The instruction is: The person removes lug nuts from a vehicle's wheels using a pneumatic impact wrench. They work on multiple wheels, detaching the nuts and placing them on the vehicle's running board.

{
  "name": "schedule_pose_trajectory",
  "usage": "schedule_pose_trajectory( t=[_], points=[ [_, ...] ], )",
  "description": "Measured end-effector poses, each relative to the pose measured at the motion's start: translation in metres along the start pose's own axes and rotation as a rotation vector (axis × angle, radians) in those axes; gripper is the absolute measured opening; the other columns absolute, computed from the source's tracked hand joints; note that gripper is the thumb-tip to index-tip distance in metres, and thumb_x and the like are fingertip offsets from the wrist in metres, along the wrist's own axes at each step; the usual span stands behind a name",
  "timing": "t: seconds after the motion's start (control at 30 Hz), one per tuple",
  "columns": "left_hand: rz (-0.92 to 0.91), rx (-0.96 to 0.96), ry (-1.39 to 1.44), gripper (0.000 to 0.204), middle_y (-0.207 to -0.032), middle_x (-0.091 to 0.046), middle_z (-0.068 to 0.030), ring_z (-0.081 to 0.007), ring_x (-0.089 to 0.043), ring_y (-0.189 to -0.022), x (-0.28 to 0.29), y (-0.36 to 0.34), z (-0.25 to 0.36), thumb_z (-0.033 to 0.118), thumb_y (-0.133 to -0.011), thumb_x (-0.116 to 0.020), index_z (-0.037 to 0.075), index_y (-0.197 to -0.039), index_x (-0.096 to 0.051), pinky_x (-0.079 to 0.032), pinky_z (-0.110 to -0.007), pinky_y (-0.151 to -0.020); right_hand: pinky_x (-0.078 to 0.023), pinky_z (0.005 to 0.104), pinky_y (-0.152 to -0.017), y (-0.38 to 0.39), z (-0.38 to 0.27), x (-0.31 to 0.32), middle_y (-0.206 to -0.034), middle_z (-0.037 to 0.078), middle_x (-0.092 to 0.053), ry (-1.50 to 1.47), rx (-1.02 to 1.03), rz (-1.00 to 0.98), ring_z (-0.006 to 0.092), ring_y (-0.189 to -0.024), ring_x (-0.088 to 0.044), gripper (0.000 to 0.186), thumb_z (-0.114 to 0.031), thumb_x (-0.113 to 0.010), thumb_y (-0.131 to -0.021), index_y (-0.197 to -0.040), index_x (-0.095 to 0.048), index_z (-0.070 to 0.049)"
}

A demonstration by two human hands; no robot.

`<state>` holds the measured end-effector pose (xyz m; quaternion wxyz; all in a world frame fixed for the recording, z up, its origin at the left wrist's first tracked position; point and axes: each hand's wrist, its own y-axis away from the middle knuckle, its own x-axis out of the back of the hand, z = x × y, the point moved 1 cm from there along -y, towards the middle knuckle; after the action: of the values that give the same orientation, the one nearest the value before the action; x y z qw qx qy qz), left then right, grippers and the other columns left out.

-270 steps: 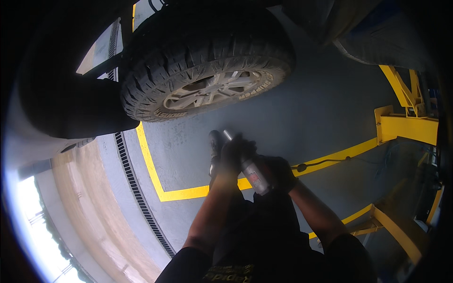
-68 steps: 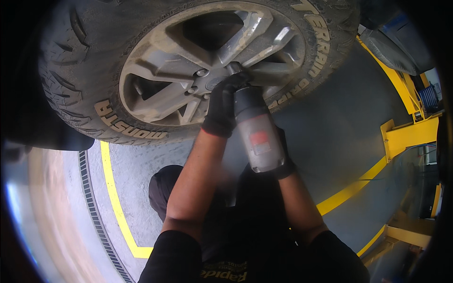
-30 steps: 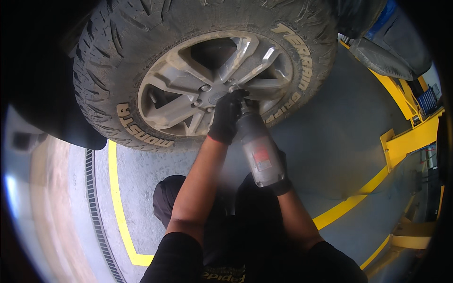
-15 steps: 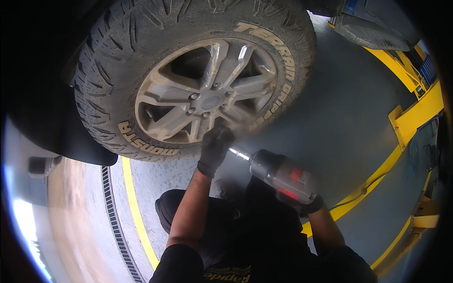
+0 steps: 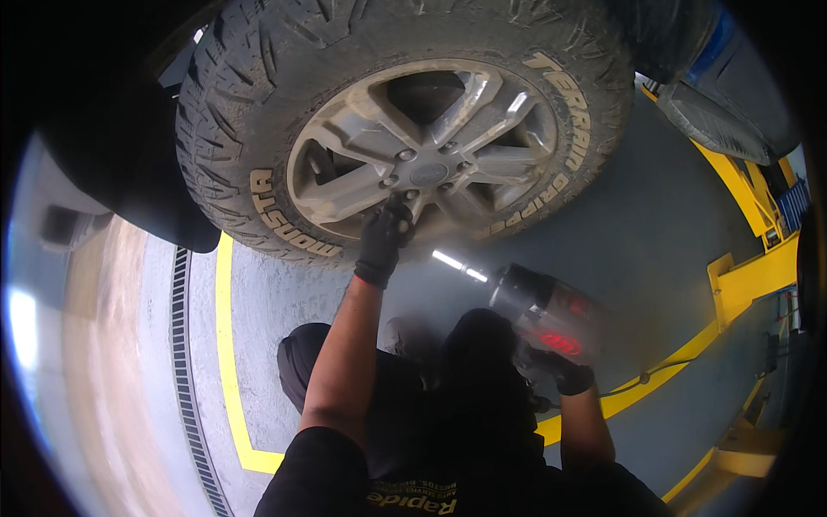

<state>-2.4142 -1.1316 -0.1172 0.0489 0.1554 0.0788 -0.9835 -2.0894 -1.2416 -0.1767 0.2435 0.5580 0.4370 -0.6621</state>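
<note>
A muddy alloy wheel (image 5: 355, 189) with a chunky off-road tyre (image 5: 226, 159) fills the upper middle. Several lug nuts (image 5: 407, 156) ring its centre cap (image 5: 429, 176). My left hand (image 5: 383, 237), in a black glove, reaches up to the lower part of the hub with its fingers curled together beside a lug-nut hole. What they hold, if anything, is too small to make out. My right hand (image 5: 556, 369), also gloved, grips a grey and black impact wrench (image 5: 551, 306) from below. Its long shiny socket (image 5: 458, 265) points toward the wheel, apart from it.
Yellow lift arms (image 5: 754, 280) stand on the right, with a hose (image 5: 633, 386) running toward the wrench. A dark mud flap or body panel (image 5: 129, 185) hangs at the left. Below it run a floor drain grate (image 5: 183, 345) and a yellow painted line (image 5: 226, 345).
The wheel now sits further right in view as the head turned. My left hand has moved up closer to the lug nuts. The wrench remains in my right hand, its socket further from my left hand.
</note>
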Motion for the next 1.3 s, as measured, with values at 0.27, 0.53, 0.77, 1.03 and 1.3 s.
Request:
schedule_pose_trajectory(
  t=[0.27,0.53,0.77,1.03,1.3],
  points=[
    [-0.16,-0.47,-0.384,0.024,-0.1,-0.06,-0.0138,-0.0244,-0.06,-0.087,-0.051,0.008,0.02,0.022,-0.091,-0.059,0.004,-0.108,-0.058,-0.05,-0.033,-0.073,-0.052,0.0376,-0.091,-0.046,-0.019,0.013,-0.121,0.014,-0.06,0.31,0.259,0.419,0.0263,-0.106,-0.063,0.05,-0.026,-0.064,-0.089,-0.132,-0.05,-0.003],
    [-0.037,-0.35,-0.255,0.045,-0.096,-0.064,-0.0095,-0.0154,-0.06,-0.083,-0.046,0.006,0.047,0.038,-0.101,-0.043,-0.002,-0.113,-0.06,-0.049,-0.028,-0.075,-0.056,0.0317,-0.079,-0.155,0.005,-0.03,-0.105,0.014,-0.068,2.495,0.709,0.378,0.0253,-0.089,-0.069,0.056,-0.023,-0.073,-0.079,-0.128,-0.056,-0.002],
    [-0.055,0.154,0.278,0.04,-0.097,-0.065,-0.0088,-0.0142,-0.062,-0.078,-0.031,-0.017,0.032,0.033,-0.1,-0.046,-0.001,-0.113,-0.062,-0.05,-0.026,-0.071,-0.055,0.0321,-0.08,-0.168,0.004,-0.009,-0.109,0.014,-0.067,2.455,0.619,0.521,0.0252,-0.093,-0.069,0.052,-0.02,-0.071,-0.079,-0.126,-0.057,-0.003],
    [-0.086,0.081,-0.171,0.035,-0.107,-0.064,-0.0106,-0.0167,-0.061,-0.095,-0.017,-0.035,0.041,0.026,-0.1,-0.046,-0.002,-0.119,-0.058,-0.051,-0.029,-0.082,-0.054,0.0356,-0.082,-0.181,0.02,-0.014,-0.112,0.014,-0.065,2.482,0.555,0.644,0.0297,-0.097,-0.066,0.048,-0.027,-0.065,-0.083,-0.125,-0.057,-0.007],
    [0.011,0.017,-0.13,0.026,-0.101,-0.065,-0.0095,-0.0181,-0.063,-0.089,-0.023,-0.031,0.042,0.015,-0.093,-0.053,-0.002,-0.111,-0.062,-0.05,-0.029,-0.079,-0.054,0.0377,-0.08,-0.18,0.015,-0.023,-0.109,0.015,-0.065,2.407,0.475,0.573,0.0325,-0.094,-0.066,0.05,-0.033,-0.066,-0.081,-0.123,-0.056,-0.007]
  ],
)
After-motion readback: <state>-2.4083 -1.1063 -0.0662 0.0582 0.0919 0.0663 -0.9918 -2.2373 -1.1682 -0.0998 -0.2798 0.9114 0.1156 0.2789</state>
